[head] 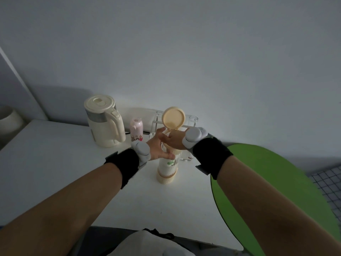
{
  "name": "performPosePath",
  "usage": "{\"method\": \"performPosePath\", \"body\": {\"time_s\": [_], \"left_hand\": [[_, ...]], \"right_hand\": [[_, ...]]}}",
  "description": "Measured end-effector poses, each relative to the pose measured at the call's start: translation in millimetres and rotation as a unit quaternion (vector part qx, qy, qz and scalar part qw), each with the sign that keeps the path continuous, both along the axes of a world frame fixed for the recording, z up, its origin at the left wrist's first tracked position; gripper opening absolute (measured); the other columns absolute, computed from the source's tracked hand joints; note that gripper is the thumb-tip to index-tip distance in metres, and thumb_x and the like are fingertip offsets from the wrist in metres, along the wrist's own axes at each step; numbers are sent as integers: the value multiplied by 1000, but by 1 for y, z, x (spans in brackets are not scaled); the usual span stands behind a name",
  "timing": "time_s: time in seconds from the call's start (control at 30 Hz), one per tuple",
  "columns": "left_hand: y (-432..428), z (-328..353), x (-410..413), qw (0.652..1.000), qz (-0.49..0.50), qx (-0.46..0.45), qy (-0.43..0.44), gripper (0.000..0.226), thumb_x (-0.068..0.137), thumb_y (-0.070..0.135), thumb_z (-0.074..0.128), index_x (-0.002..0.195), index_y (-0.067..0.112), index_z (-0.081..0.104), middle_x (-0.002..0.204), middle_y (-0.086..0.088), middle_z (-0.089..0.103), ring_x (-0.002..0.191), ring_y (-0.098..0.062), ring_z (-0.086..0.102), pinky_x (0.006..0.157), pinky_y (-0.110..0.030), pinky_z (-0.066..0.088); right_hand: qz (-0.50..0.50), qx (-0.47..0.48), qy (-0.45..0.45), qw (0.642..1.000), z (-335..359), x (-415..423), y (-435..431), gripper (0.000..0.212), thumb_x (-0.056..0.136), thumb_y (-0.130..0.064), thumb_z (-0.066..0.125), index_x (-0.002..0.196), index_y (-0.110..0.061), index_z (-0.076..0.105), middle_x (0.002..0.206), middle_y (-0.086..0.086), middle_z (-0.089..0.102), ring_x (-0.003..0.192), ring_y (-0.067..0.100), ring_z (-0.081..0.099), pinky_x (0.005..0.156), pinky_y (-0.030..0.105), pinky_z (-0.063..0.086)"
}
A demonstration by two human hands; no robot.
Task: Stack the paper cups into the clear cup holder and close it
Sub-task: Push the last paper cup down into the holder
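roughly mid-table, toward the far edge: clear cup holder [167, 170] stands upright on the white table [55, 163]. tube is see-through, set on a cream ribbed base. its round cream-yellow lid [173, 118] is hinged at the top rim and flipped up, inner face toward the camera, so the holder is open. paper cups [170, 162] sit stacked inside, white with a green printed mark showing through the wall; the stack fills the lower tube, and its top is hidden by the hands.

left hand [158, 146] wraps the tube's upper half from the left, thumb high, fingers curled round the front of the wall, gripping it. right hand [175, 140] comes over the mouth from the right, back of hand up, fingers bent down at the rim; cannot tell whether it grips a cup, the rim, or nothing. both wrists carry a black band with a pale grey pod.

behind the holder: a wire rack with glass tumblers [193, 120], partly hidden. left of that, a small pink printed bottle [136, 129], then a cream electric kettle [104, 122], lid shut, handle toward the right. a green round surface [258, 182] lies just beside the table's right edge. plain pale wall behind. light is dim.
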State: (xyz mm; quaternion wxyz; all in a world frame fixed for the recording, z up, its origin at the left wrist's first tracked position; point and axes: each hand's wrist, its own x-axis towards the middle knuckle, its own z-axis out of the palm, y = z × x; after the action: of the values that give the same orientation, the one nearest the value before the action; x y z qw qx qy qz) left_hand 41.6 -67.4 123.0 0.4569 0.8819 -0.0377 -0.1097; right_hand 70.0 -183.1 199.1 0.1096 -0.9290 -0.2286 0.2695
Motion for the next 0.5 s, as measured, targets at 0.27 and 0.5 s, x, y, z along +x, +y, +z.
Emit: {"method": "performPosePath", "body": {"time_s": [0.27, 0.5], "left_hand": [[5, 0, 4, 999, -30, 5, 12, 85, 62, 41, 86, 128, 17, 37, 122, 2, 54, 117, -18, 53, 100, -35, 45], [11, 14, 14, 998, -70, -10, -2, 90, 66, 35, 85, 138, 19, 34, 132, 7, 50, 123, -10, 47, 101, -25, 38]], "right_hand": [[5, 4, -61, 998, 19, -4, -13, 44, 103, -36, 30, 114, -11, 64, 111, 13, 69, 105, 31, 63, 98, 38, 41], [-56, 130, -116, 983, 31, 17, -33, 34, 99, -30, 44, 84, -9, 67, 94, 4, 74, 80, 17, 65, 81, 32, 50]]}}
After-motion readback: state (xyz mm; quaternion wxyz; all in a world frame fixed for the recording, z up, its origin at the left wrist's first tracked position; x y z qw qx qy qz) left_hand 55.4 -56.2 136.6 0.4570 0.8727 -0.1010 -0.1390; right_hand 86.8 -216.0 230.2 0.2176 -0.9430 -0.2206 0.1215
